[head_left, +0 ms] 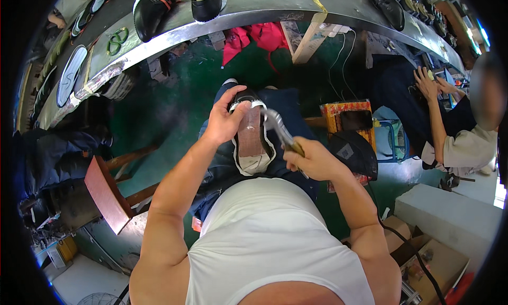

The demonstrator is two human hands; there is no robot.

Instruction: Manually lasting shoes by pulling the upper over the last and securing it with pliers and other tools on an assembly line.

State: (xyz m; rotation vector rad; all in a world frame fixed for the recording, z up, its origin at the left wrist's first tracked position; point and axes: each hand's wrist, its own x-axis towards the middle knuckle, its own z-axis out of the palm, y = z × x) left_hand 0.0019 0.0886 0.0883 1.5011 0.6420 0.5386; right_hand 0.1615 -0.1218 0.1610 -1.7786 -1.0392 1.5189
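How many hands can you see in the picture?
4. The person's left hand grips the toe of the upturned shoe on the lap; the right hand holds a metal tool. A co-worker's two hands are at right.

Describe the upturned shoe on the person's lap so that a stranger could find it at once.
Start from the white shirt at the bottom; above it, on the dark-trousered lap, lies the upturned black shoe. The left hand grips its toe. Unlike the shoes on the curved metal bench, it shows a brown insole with white edging.
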